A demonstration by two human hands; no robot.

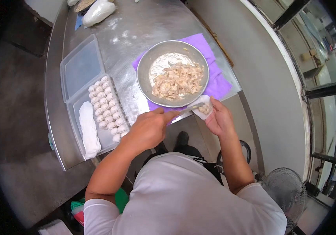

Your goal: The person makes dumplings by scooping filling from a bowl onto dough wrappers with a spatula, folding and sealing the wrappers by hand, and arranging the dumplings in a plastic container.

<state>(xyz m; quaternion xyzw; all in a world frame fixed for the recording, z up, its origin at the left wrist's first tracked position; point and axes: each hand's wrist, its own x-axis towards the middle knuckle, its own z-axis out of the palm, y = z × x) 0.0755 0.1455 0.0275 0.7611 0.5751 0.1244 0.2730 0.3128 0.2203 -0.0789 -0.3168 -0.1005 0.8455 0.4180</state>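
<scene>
My left hand (pixel 149 129) is closed around a thin metal spreader (pixel 187 109), whose tip touches the filling on a wrapper. My right hand (pixel 220 118) holds that white dumpling wrapper (pixel 200 113) open on its fingers, a lump of pale filling in its middle. Just beyond both hands, a round metal bowl (pixel 141 84) contains more of the chunky filling (pixel 179 80). To the left, a clear plastic container (pixel 106 147) carries rows of pleated dumplings (pixel 106 103) beside a long white floury strip (pixel 89 129), perhaps a stack of wrappers or cloth.
Under the bowl lies a purple cloth (pixel 221 80) on the steel table (pixel 125 51). A clear lid (pixel 82 66) adjoins the container. At the far left corner sits a white plastic-wrapped bundle (pixel 99 12). A wall and windows run along the right, with a fan (pixel 285 192) low down.
</scene>
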